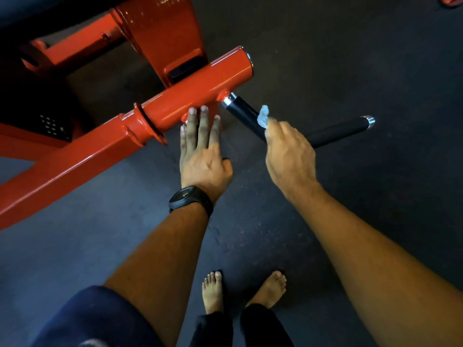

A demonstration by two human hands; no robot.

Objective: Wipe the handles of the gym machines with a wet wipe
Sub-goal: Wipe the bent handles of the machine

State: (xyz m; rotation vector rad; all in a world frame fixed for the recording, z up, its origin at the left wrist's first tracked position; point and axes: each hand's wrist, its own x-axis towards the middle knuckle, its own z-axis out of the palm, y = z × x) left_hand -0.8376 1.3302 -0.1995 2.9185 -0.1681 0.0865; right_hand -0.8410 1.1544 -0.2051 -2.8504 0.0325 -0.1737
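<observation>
The right hand (288,156) grips the wet wipe (263,116) around the black handle (244,113) — wiping is underway; next, slide it along the bar. The left hand (203,151) — fingers straight — rests by the red arm (175,101).

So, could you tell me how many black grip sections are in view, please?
2. One grip section runs from the red tube to the right hand holding the wipe; the other grip section runs from that hand out to the right. Their join is hidden.

Under you spreads a dark, speckled rubber floor (350,58). You wear a black, round-faced wristwatch (186,196). Far to the left, in shadow, you can see a black perforated metal plate (51,123). A red rounded object (449,0) is cut off by the top right corner.
</observation>
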